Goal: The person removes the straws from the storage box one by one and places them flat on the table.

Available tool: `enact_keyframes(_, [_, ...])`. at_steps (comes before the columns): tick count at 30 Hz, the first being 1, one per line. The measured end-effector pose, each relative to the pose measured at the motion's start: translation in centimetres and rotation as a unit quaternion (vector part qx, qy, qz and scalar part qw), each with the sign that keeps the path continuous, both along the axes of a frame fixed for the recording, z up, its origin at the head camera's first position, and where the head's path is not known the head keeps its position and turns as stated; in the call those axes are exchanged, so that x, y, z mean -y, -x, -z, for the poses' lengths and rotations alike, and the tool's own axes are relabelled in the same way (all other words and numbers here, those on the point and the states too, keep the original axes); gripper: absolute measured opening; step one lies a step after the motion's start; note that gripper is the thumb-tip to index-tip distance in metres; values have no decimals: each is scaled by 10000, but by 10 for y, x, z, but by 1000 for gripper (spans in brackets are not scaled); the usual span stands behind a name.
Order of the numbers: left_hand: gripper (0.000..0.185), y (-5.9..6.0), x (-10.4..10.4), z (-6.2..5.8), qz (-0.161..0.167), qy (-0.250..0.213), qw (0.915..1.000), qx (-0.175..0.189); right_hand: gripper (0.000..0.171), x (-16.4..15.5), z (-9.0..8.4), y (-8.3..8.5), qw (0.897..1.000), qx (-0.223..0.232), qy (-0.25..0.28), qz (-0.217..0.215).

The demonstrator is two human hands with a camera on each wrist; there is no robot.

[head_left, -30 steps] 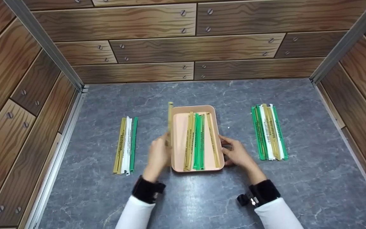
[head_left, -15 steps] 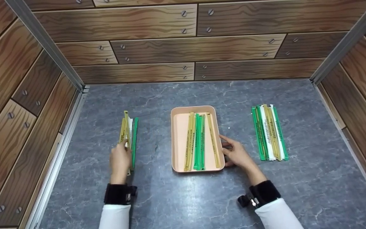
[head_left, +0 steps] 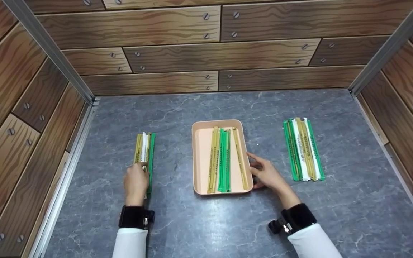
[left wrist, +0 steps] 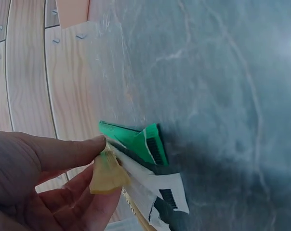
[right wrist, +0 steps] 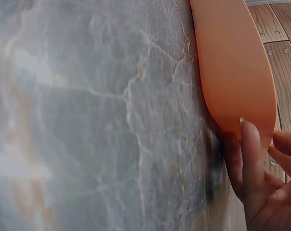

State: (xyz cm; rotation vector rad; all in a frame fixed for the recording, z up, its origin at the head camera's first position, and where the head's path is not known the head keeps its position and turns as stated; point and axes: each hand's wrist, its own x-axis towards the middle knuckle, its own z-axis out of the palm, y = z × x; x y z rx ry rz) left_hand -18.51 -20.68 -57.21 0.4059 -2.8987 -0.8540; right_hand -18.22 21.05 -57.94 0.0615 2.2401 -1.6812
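My left hand [head_left: 136, 181] is low over the left group of long, thin, flat-ended stick packets. In the left wrist view its thumb and fingers pinch the sealed end of a gold stick packet [left wrist: 108, 175]. White packets [left wrist: 172, 190] and a green packet [left wrist: 152, 144] lie right beside it on the table. My right hand [head_left: 266, 173] is at the right wall of a peach tray [head_left: 200, 123]. Its fingers touch the outside of the tray's wall [right wrist: 239, 72] near a rounded corner. Inside the tray lie gold packets [head_left: 212, 161] and green packets [head_left: 224, 161].
Another group of green, white and gold packets [head_left: 305, 150] lies on the grey marbled table [head_left: 192, 222], right of the tray. Wood-patterned walls [head_left: 177, 53] stand at the back and both sides, with metal rails [head_left: 63, 57] at the corners.
My left hand has moved from the tray's left edge to the left group, carrying a gold packet. That packet has been lowered among the others. The right hand has stayed at the tray.
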Motion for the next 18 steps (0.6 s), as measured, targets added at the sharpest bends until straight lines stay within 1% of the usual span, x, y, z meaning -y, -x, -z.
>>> enact_keyframes(5, [25,-1,-4,-2,0,207,9995,-237,57,1,-1,0,10000,-13,16,30])
enact_keyframes(7, [24,-2,-9,-4,32,293,9988,-399,57,1,-1,0,10000,-18,9,36])
enact_keyframes(9, [23,-3,-17,-6,143,264,9977,-600,57,2,0,0,10000,-13,9,56])
enact_keyframes(11, [24,-5,-29,-10,370,196,9962,-758,57,2,0,0,10000,-36,24,58])
enact_keyframes(13, [25,-8,-43,-13,675,62,9934,-927,57,3,1,0,9999,-114,7,54])
enact_keyframes(16, [24,-11,-70,-18,1191,-86,9861,-1151,57,4,0,0,9997,-250,-71,47])
enact_keyframes(18, [25,-13,-88,-20,1498,-183,9795,-1337,57,4,1,0,9993,-315,-166,64])
